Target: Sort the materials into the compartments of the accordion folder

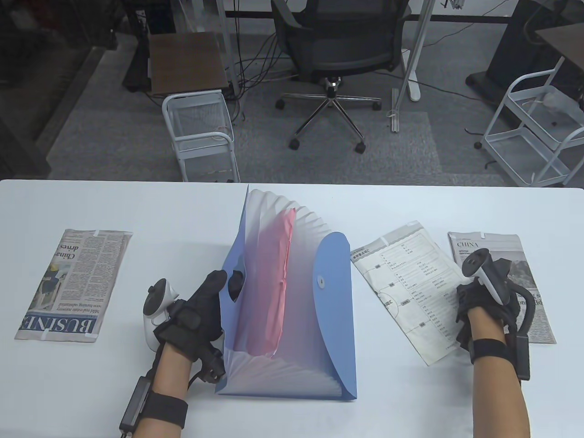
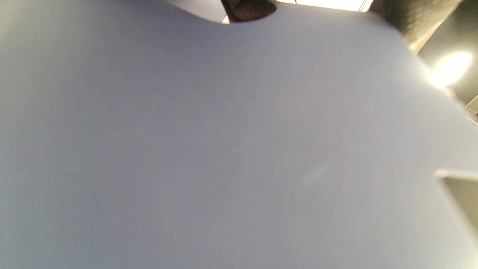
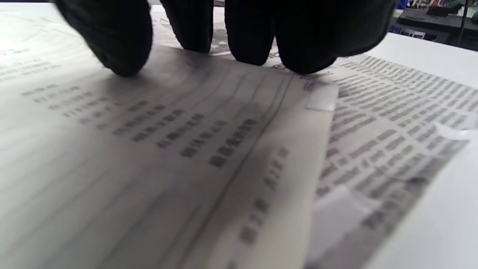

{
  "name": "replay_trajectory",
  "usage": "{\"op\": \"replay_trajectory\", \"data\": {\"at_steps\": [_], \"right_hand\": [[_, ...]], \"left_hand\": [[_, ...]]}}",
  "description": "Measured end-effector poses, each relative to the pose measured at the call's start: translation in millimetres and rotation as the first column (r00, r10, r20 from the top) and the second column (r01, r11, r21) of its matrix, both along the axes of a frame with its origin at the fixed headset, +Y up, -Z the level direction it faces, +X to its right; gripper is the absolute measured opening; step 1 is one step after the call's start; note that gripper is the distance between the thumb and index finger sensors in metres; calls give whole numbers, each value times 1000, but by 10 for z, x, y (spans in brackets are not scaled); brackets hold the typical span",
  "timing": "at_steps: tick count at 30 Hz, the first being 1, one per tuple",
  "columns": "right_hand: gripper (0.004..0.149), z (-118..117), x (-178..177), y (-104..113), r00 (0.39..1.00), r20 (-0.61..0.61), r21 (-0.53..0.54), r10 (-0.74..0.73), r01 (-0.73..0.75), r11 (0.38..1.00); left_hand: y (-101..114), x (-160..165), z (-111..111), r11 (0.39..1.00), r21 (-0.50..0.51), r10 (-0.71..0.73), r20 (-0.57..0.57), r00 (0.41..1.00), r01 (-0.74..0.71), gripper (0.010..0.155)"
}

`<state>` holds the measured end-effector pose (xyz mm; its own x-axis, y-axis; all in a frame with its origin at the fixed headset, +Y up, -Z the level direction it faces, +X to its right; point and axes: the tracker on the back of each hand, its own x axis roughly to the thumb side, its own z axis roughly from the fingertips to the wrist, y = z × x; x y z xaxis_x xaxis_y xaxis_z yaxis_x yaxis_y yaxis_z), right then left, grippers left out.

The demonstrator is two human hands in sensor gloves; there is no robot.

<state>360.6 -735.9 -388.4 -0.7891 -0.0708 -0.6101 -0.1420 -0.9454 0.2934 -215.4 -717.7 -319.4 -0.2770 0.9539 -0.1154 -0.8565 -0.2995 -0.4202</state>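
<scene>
A blue accordion folder [image 1: 292, 319] stands fanned open at the table's middle, with a pink sheet [image 1: 273, 292] in one compartment. My left hand [image 1: 223, 285] grips the folder's left wall, with the thumb inside showing through the plastic. That wall [image 2: 224, 149] fills the left wrist view. My right hand [image 1: 463, 296] rests its fingertips [image 3: 246, 45] on the right edge of a printed chart sheet [image 1: 410, 292], which also shows in the right wrist view [image 3: 168, 149]. The sheet lies flat, partly over a folded newspaper [image 3: 392, 123].
A folded "CHINA" newspaper [image 1: 506, 273] lies at the right, under my right wrist. A folded "BUSINESS" newspaper [image 1: 73, 285] lies at the left. The folder's flap [image 1: 335, 292] with its snap faces right. An office chair [image 1: 337, 59] and wire carts stand beyond the table's far edge.
</scene>
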Motion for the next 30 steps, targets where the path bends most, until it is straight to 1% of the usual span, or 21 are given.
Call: {"op": "replay_trajectory", "data": {"at_steps": [4, 10, 12, 16, 19, 21, 24, 25, 26, 27, 29, 30], "right_hand": [[57, -57, -7, 9, 1000, 10, 2, -24, 24, 1000], [52, -123, -31, 16, 1000, 5, 6, -12, 12, 1000], [52, -142, -37, 15, 1000, 11, -3, -12, 12, 1000], [41, -145, -31, 18, 999, 17, 6, -31, 31, 1000], [39, -129, 2, 59, 999, 9, 22, -51, 51, 998], [40, -112, 19, 136, 994, 4, -6, -108, 108, 994], [41, -82, 63, 294, 979, 5, 14, -205, 205, 979], [43, -60, 90, 386, 958, 27, 1, -286, 286, 958], [44, -50, 103, 428, 945, 35, 3, -325, 325, 946], [49, -34, 122, 491, 918, 39, 1, -394, 394, 919], [62, -6, 140, 580, 866, 36, -8, -499, 500, 866], [64, 12, 147, 622, 834, 42, -24, -550, 552, 834]], "left_hand": [[-2, 4, -1, 1000, 1, -4, 0, 1000, 4, 80], [-1, 7, 2, 1000, 1, -1, 0, 1000, 1, 80], [-3, 6, 2, 1000, 1, -2, -1, 1000, 2, 80], [-4, 7, 3, 1000, 0, -1, 0, 1000, 1, 80], [-3, 7, 5, 1000, 1, 1, 0, 1000, -1, 80], [-3, 5, 4, 1000, 1, 2, -1, 1000, -2, 80], [1, 4, 5, 1000, 1, 2, 2, 1000, -2, 80], [0, 5, 7, 1000, 1, 2, 0, 1000, -2, 80], [0, 4, 6, 1000, 2, 2, -1, 1000, -2, 80], [-1, 6, 7, 1000, 1, 4, 0, 1000, -4, 80], [-1, 9, 6, 1000, 0, 5, 1, 1000, -5, 80], [-1, 9, 8, 1000, -1, 6, 2, 1000, -6, 80]]}}
